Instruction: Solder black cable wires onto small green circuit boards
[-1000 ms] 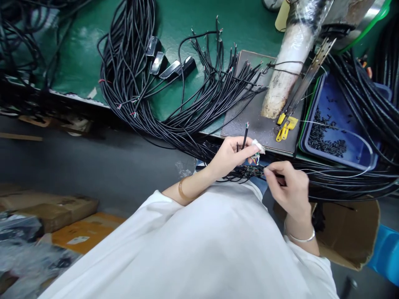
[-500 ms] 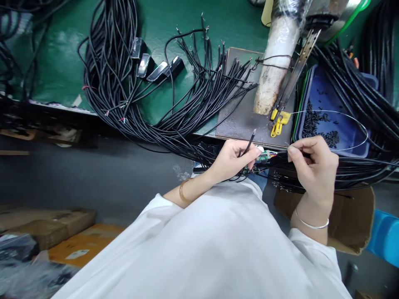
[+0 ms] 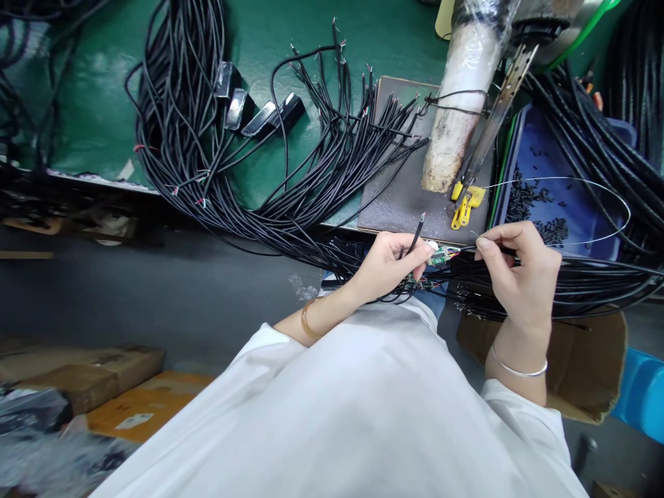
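Observation:
My left hand is closed at the bench edge, pinching a small green circuit board with coloured leads, and a short black cable end sticks up between its fingers. My right hand is closed just to the right of the board, pinching a thin silvery wire that loops out over the blue tray. More small boards hang below my left hand among black cables that run off to the right.
A big bundle of black cables sprawls over the green bench. A dark mat holds a wrapped soldering tool with a yellow-tipped clip. A blue tray holds several small black pieces. Cardboard boxes lie on the floor.
My right hand rose from below the boards to the right of the green board and now pinches the thin wire. The wire loop widened. My left hand hardly moved.

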Tool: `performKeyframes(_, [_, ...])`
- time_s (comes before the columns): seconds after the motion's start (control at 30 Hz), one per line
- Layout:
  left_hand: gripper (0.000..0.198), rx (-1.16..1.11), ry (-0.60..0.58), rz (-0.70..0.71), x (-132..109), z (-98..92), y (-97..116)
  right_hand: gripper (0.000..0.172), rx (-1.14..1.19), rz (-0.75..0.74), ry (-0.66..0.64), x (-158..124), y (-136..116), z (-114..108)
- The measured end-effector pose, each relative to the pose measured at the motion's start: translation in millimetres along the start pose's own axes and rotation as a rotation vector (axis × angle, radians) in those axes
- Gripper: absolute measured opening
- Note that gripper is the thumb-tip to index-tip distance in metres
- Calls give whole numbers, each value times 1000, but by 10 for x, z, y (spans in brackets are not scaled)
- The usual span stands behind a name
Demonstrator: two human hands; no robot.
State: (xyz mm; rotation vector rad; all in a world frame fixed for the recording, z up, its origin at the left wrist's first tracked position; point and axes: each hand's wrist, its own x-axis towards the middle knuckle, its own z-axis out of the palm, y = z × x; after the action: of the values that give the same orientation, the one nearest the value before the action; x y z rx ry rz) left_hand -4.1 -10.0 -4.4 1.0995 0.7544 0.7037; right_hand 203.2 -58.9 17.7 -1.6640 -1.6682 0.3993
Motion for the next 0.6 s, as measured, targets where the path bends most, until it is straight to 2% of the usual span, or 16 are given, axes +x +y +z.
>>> performKeyframes(0.6, [50, -190, -51, -183, 52, -27, -19, 8, -17, -22, 1, 26, 6, 29])
